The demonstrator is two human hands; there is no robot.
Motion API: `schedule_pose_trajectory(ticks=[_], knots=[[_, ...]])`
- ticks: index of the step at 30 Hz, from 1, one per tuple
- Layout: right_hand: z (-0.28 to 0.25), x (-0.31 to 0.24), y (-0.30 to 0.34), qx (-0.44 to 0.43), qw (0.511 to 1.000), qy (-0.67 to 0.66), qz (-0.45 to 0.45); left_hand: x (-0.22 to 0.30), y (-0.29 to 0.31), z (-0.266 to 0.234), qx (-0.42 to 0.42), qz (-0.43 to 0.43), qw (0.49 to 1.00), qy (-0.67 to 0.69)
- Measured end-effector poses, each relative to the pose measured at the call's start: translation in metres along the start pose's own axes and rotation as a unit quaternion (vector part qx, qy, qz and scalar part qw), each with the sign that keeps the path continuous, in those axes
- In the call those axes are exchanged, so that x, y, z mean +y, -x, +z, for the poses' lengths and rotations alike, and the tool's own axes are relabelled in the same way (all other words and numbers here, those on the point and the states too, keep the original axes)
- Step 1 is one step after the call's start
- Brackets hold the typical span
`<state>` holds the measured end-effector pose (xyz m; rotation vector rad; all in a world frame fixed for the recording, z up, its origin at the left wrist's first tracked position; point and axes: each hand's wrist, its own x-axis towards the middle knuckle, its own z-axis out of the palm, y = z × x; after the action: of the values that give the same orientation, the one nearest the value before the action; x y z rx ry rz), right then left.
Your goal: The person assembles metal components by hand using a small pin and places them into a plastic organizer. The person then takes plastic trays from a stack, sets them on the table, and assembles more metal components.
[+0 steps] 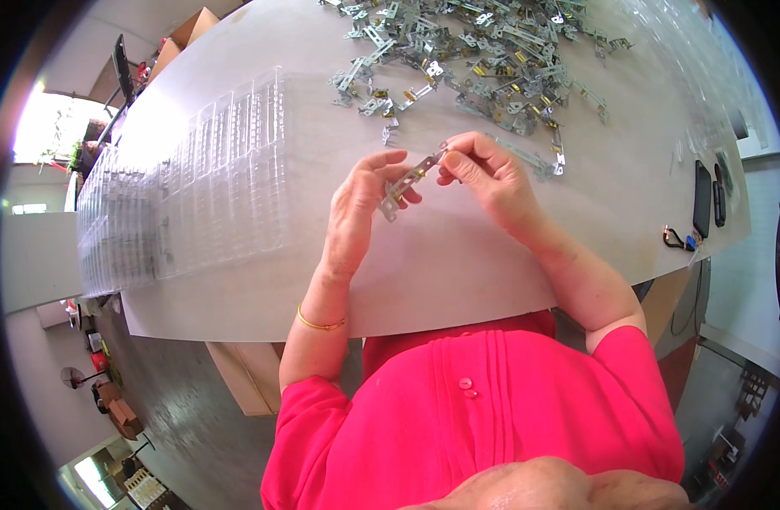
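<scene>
Between my two hands, above the table, a slim metal bracket (pixel 414 176) with a brass-coloured insert slants up to the right. My left hand (pixel 361 200) is closed around its lower end, thumb and fingers on either side. The fingers of my right hand (pixel 490 177) pinch its upper tip. Just beyond my hands lies a wide heap of similar metal brackets (pixel 500 64), many with yellowish parts. A few stray ones rest at the heap's near edge, close to my right hand.
Clear plastic trays (pixel 228 174) lie to the left, the leftmost stack holding metal parts. More clear plastic (pixel 675 64) covers the far right. Pliers (pixel 679 240) and a dark, long object (pixel 702 200) lie near the right edge. A cardboard box (pixel 245 374) stands under the table's front edge.
</scene>
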<state>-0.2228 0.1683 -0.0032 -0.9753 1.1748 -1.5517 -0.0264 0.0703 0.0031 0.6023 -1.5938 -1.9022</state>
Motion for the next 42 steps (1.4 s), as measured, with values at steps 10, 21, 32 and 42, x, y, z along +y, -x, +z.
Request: schedule_pose_trajectory(ticks=[10, 21, 32, 42], knots=[[0.001, 0.006, 0.001, 0.025, 0.978, -0.190, 0.080, 0.001, -0.002, 0.009, -0.004, 0.025, 1.000, 0.002], [0.014, -0.003, 0.008, 0.015, 0.998, 0.066, 0.020, -0.009, -0.002, -0.003, -0.007, 0.019, 0.999, -0.026], [0.020, 0.001, 0.014, 0.017, 0.984, 0.156, -0.088, 0.000, 0.000, 0.007, -0.010, -0.090, 0.994, -0.054], [0.020, 0.000, 0.014, 0.025, 0.978, 0.188, -0.090, 0.001, 0.001, 0.008, 0.012, -0.063, 0.986, -0.155]])
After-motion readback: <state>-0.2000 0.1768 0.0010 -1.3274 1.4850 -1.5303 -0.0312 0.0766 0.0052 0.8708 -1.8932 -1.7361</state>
